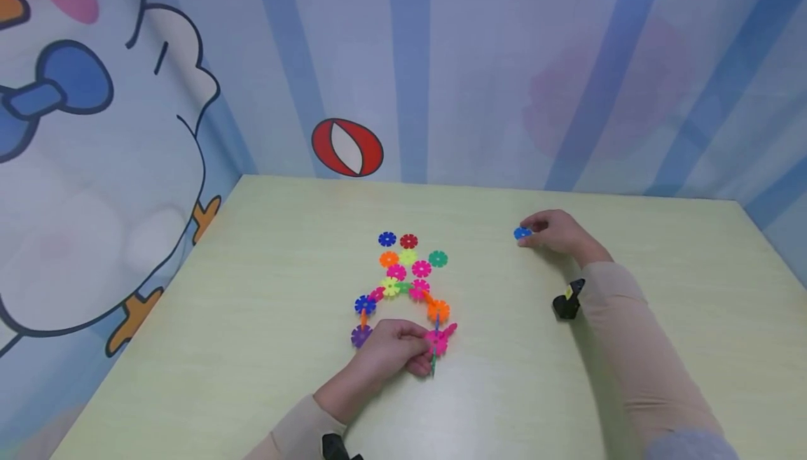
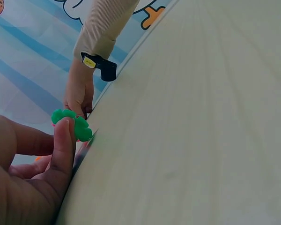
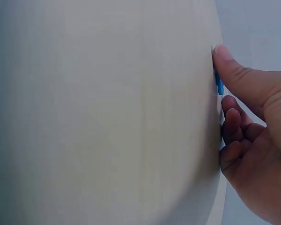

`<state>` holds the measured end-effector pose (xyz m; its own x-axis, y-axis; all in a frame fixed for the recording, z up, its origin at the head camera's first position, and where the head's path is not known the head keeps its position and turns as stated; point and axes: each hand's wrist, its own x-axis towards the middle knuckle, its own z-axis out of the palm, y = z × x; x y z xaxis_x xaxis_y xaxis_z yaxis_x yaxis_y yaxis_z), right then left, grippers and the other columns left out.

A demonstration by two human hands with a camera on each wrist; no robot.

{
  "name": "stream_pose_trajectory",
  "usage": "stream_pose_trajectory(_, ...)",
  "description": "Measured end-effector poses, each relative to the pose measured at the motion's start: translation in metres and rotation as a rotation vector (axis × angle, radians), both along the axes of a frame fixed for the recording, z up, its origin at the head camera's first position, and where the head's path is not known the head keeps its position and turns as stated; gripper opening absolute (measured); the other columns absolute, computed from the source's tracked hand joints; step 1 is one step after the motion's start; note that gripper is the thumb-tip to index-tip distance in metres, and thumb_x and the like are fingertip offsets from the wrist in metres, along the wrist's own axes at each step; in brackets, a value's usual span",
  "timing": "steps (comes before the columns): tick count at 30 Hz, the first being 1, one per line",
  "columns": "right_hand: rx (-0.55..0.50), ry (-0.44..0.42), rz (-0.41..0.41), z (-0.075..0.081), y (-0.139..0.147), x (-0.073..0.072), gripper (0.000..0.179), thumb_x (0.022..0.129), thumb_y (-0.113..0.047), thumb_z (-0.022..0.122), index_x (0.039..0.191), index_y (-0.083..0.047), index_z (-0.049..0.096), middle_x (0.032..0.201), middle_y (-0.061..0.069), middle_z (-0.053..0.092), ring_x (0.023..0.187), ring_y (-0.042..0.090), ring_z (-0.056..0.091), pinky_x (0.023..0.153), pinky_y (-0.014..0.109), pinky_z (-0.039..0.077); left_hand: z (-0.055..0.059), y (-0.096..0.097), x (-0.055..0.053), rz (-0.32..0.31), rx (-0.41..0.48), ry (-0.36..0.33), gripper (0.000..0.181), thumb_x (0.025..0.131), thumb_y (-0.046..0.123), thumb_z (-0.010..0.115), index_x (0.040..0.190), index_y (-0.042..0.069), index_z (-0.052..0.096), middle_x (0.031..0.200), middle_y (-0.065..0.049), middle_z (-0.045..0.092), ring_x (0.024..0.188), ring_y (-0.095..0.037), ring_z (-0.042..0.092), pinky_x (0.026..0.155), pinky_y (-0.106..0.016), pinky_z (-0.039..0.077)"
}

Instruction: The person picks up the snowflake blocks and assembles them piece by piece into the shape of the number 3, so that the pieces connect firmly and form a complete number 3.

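Observation:
Flower-shaped plastic interlocking discs form a curved chain on the table, linked edge to edge in purple, blue, orange, pink, yellow and green. My left hand pinches the chain's right end beside a pink disc. In the left wrist view, a green disc shows behind the thumb of that hand. Far to the right, my right hand holds a single blue disc between thumb and fingers, down at the tabletop. The right wrist view shows this blue disc edge-on beside the thumb.
Behind the chain lie several loose discs, among them a dark blue one, a red one and a green one. The pale table ends at a printed backdrop. Black wrist cameras sit on both sleeves.

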<state>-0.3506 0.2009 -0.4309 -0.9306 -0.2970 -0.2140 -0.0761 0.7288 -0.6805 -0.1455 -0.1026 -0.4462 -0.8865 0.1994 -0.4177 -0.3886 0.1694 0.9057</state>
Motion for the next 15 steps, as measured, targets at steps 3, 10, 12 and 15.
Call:
stream_pose_trajectory(3, 0.014, 0.011, 0.004, -0.0009, -0.0003, -0.0005, 0.047, 0.089, -0.022, 0.069, 0.127, 0.004, 0.056, 0.120, 0.020, 0.052, 0.105, 0.031, 0.045, 0.090, 0.042, 0.040, 0.0004, 0.0006, -0.0001, 0.000, -0.001, -0.001, 0.020, 0.092, 0.000, 0.058, 0.109, -0.009, 0.063, 0.078, -0.009, 0.068, 0.060, -0.011, 0.065, 0.063, -0.028, 0.058)
stream_pose_trajectory(10, 0.021, 0.031, 0.003, -0.0003, -0.0005, 0.0011, 0.042, 0.089, -0.021, 0.069, 0.118, 0.006, 0.054, 0.115, 0.021, 0.053, 0.104, 0.033, 0.049, 0.092, 0.045, 0.041, 0.0001, 0.0011, -0.0003, -0.001, 0.008, -0.001, 0.021, 0.091, 0.000, 0.059, 0.110, -0.009, 0.062, 0.078, -0.010, 0.068, 0.060, -0.011, 0.065, 0.063, -0.028, 0.058)
stream_pose_trajectory(12, 0.015, 0.053, -0.003, 0.0001, 0.0003, 0.0018, 0.040, 0.089, -0.021, 0.070, 0.115, 0.006, 0.055, 0.110, 0.019, 0.055, 0.101, 0.032, 0.049, 0.090, 0.043, 0.041, 0.0000, 0.0008, -0.0004, -0.004, 0.005, 0.000, 0.021, 0.092, 0.000, 0.059, 0.110, -0.009, 0.062, 0.078, -0.010, 0.068, 0.060, -0.011, 0.065, 0.063, -0.028, 0.058)
stream_pose_trajectory(15, 0.011, 0.092, -0.010, 0.0005, 0.0027, 0.0032, 0.037, 0.088, -0.020, 0.071, 0.110, 0.006, 0.056, 0.101, 0.015, 0.057, 0.093, 0.027, 0.051, 0.083, 0.037, 0.042, 0.0001, 0.0002, -0.0004, -0.007, -0.001, -0.001, 0.021, 0.092, 0.002, 0.059, 0.111, -0.008, 0.062, 0.079, -0.010, 0.068, 0.061, -0.011, 0.065, 0.063, -0.028, 0.058)
